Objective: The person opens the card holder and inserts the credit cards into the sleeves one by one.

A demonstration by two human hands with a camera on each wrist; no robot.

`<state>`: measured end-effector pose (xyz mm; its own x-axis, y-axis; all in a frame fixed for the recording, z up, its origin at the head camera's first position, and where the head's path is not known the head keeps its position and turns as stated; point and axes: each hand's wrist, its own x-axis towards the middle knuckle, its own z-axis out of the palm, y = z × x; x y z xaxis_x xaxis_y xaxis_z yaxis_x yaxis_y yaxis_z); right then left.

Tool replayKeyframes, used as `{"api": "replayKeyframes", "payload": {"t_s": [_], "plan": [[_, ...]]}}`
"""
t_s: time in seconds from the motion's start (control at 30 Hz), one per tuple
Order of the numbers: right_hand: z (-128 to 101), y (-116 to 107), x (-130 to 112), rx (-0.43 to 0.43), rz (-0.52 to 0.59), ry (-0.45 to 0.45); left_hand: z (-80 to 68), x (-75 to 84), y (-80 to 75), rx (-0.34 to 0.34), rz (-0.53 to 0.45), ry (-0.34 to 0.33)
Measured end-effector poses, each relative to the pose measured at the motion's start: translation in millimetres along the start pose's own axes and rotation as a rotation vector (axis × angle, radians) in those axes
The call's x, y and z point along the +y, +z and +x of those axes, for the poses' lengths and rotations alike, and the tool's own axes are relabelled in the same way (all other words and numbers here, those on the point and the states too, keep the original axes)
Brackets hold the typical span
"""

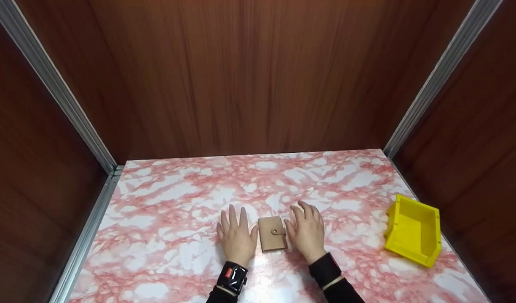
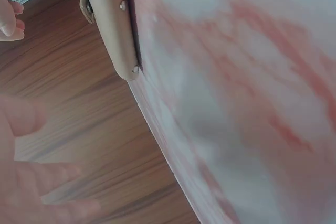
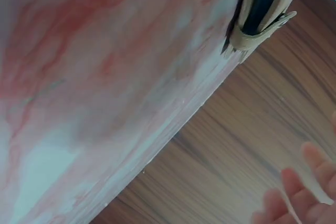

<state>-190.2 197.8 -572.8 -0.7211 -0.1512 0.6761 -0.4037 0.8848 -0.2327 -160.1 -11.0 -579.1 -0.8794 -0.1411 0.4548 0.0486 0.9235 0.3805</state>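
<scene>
A small tan card holder (image 1: 269, 242) with a snap strap lies on the marbled tabletop between the two hands. Blue inner sleeves show at its edge in both wrist views, where its cover (image 2: 111, 32) and its strap (image 3: 254, 39) are visible. To its left is my left hand (image 1: 237, 243), palm down with fingers spread and straight, the thumb close to the spine. My right hand (image 1: 307, 235) is on the strap side, its fingers loosely bent and holding nothing. Whether either hand touches the tabletop or the card holder I cannot tell.
A yellow plastic bin (image 1: 409, 233) stands at the table's right side, near the wall. Brown wood-grain panels (image 1: 241, 84) enclose the red-and-white marbled table (image 1: 165, 235) at the back and both sides, with metal rails (image 1: 62, 88) at the corners.
</scene>
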Motion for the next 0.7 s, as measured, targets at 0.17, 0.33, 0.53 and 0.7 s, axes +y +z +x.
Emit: {"api": "replayKeyframes", "payload": {"t_s": [0.17, 0.33, 0.53, 0.7], "plan": [[-4.0, 1.7, 5.2, -0.056, -0.048, 0.035, -2.1, -3.8, 0.0, -0.112, 0.046, -0.055], [-6.9, 1.3, 11.1, -0.159, -0.099, 0.094, -1.2, -7.9, -1.0, -0.165, 0.050, -0.088], [-6.5, -1.9, 17.8, -0.308, -0.142, 0.198, 2.1, -15.7, -2.1, -0.231, 0.096, -0.134], [-5.0, -3.4, 21.9, -0.384, -0.147, 0.271, 3.9, -21.0, -3.0, -0.241, 0.081, -0.151]]}}
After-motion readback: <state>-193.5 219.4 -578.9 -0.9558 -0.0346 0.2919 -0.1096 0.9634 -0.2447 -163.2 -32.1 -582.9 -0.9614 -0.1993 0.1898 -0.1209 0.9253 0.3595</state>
